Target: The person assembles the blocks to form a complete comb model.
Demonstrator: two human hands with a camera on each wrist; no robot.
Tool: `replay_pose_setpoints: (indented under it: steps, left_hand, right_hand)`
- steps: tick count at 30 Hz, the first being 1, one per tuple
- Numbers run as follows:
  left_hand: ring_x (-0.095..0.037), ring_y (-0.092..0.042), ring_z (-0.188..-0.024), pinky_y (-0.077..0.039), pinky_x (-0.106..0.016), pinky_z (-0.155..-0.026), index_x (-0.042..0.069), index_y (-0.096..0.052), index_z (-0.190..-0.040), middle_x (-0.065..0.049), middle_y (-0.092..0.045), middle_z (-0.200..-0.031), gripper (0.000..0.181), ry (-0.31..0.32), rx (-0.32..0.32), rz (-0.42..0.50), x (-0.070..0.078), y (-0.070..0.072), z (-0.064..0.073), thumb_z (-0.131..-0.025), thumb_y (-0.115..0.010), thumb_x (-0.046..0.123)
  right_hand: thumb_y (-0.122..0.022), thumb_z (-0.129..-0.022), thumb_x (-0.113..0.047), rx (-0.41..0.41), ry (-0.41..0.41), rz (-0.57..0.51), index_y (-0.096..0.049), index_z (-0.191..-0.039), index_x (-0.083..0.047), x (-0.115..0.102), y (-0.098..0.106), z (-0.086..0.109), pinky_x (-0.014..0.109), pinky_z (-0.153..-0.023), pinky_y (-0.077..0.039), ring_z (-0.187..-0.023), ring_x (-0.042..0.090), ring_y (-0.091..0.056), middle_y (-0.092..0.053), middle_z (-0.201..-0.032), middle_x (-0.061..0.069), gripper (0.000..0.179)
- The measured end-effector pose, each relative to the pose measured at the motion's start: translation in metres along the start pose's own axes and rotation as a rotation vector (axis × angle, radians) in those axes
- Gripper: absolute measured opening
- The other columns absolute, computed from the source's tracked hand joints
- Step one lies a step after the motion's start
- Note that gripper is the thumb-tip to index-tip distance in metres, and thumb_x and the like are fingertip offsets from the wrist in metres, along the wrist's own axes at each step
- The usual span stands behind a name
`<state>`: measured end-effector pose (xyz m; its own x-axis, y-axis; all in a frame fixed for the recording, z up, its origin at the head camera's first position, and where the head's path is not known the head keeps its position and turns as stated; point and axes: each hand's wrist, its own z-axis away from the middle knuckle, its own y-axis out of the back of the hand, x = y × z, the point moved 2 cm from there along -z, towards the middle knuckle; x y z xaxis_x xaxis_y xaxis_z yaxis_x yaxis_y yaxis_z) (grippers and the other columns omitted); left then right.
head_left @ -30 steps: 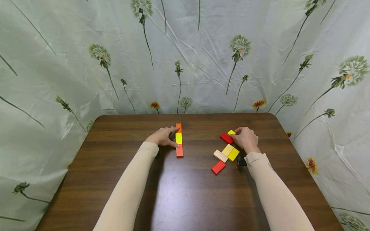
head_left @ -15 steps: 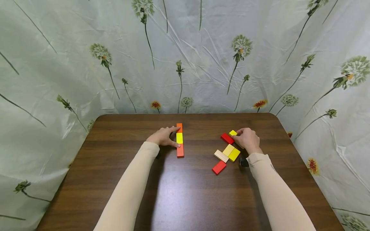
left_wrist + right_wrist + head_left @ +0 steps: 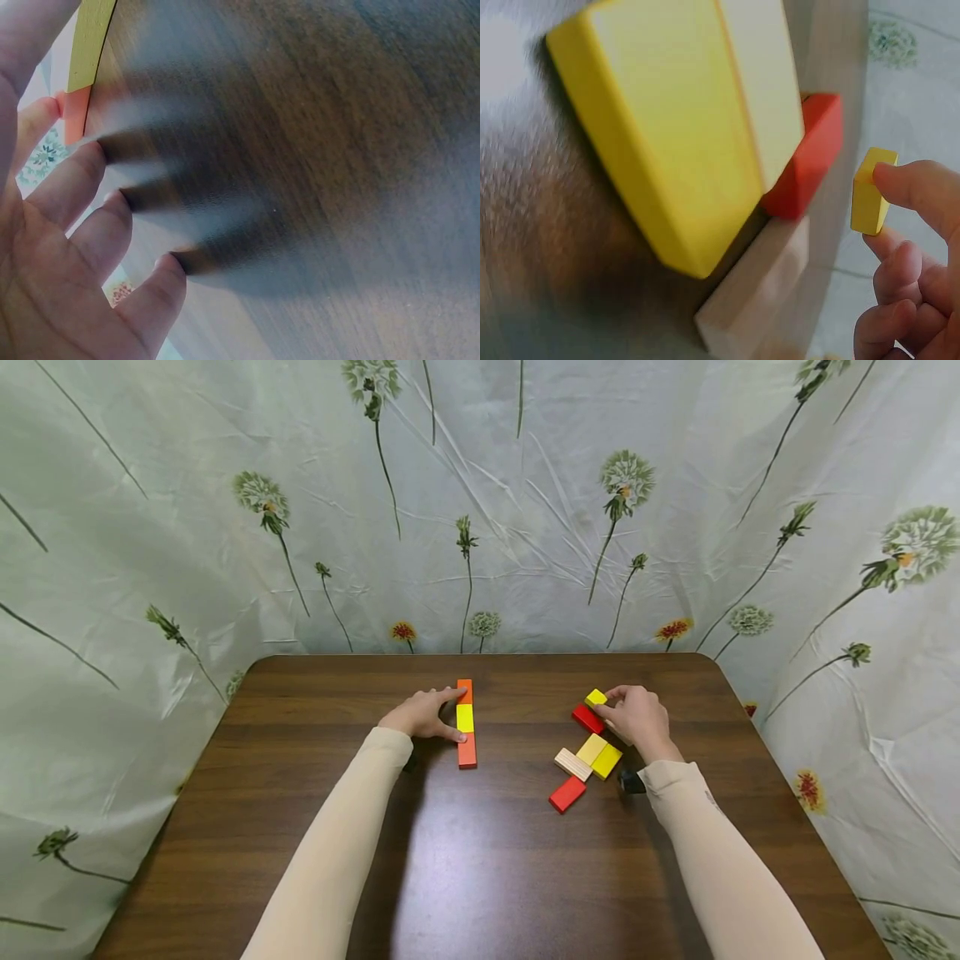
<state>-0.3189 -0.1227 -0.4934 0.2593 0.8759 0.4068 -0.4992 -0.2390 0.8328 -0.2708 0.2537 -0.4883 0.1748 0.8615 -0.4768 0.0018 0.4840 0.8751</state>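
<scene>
Behind everything there is a cloth with printed flowers, and before it the brown surface. The left hand has its fingers spread, not clenched; its thumb and index finger touch the row of blocks, which is orange, yellow, orange. The right hand is near the group of blocks. Its thumb and fingers pinch the smallest piece, the yellow block, just beside the red block.

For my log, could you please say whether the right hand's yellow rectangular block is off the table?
Off: the pinched yellow block shows raised against the floral cloth.
</scene>
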Motion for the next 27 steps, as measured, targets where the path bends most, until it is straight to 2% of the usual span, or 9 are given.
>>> replay_pose_setpoints:
  steps: [2, 5, 21, 24, 27]
  left_hand:
    - [-0.044, -0.023, -0.165, -0.027, -0.067, -0.129, 0.025, -0.029, -0.172, -0.013, -0.026, -0.179, 0.1, 0.001, 0.0, -0.001, 0.0, 0.0, 0.0, -0.092, -0.084, 0.049]
    - [-0.044, -0.023, -0.165, -0.027, -0.067, -0.129, 0.025, -0.029, -0.172, -0.013, -0.025, -0.179, 0.1, 0.001, 0.0, -0.005, 0.0, 0.0, -0.001, -0.092, -0.084, 0.05]
    - [-0.044, -0.023, -0.165, -0.027, -0.068, -0.129, 0.026, -0.029, -0.172, -0.014, -0.027, -0.179, 0.1, 0.02, -0.005, -0.015, 0.002, 0.001, 0.002, -0.092, -0.084, 0.05]
    - [-0.048, -0.02, -0.165, -0.025, -0.068, -0.13, 0.025, -0.03, -0.172, -0.016, -0.022, -0.179, 0.099, 0.007, 0.0, -0.003, 0.002, 0.0, 0.002, -0.092, -0.084, 0.048]
    - [-0.056, -0.011, -0.164, -0.021, -0.074, -0.128, 0.027, -0.03, -0.172, -0.018, -0.012, -0.181, 0.099, 0.005, 0.001, 0.016, 0.002, -0.001, 0.001, -0.092, -0.085, 0.047]
  right_hand:
    - [-0.073, -0.101, -0.037, 0.002, 0.026, -0.006, -0.072, -0.128, 0.0, -0.005, 0.001, 0.002, 0.033, -0.064, -0.042, -0.07, 0.023, -0.055, -0.062, -0.082, 0.01, 0.046]
    - [-0.075, -0.1, -0.036, 0.008, 0.074, -0.018, -0.073, -0.127, 0.0, -0.013, 0.002, 0.007, 0.031, -0.063, -0.037, -0.064, 0.02, -0.049, -0.055, -0.075, 0.005, 0.045]
    - [-0.081, -0.096, -0.033, -0.041, 0.278, -0.009, -0.077, -0.119, -0.006, -0.054, -0.01, 0.038, 0.03, -0.06, -0.033, -0.058, 0.014, -0.044, -0.052, -0.068, -0.001, 0.036]
    - [-0.082, -0.096, -0.033, -0.06, 0.312, -0.019, -0.078, -0.118, -0.007, -0.061, -0.015, 0.046, 0.028, -0.058, -0.032, -0.057, 0.013, -0.042, -0.052, -0.067, -0.002, 0.035]
    - [-0.082, -0.095, -0.034, -0.071, 0.34, -0.02, -0.078, -0.117, -0.01, -0.068, -0.019, 0.052, 0.028, -0.06, -0.031, -0.058, 0.012, -0.042, -0.052, -0.067, -0.004, 0.033]
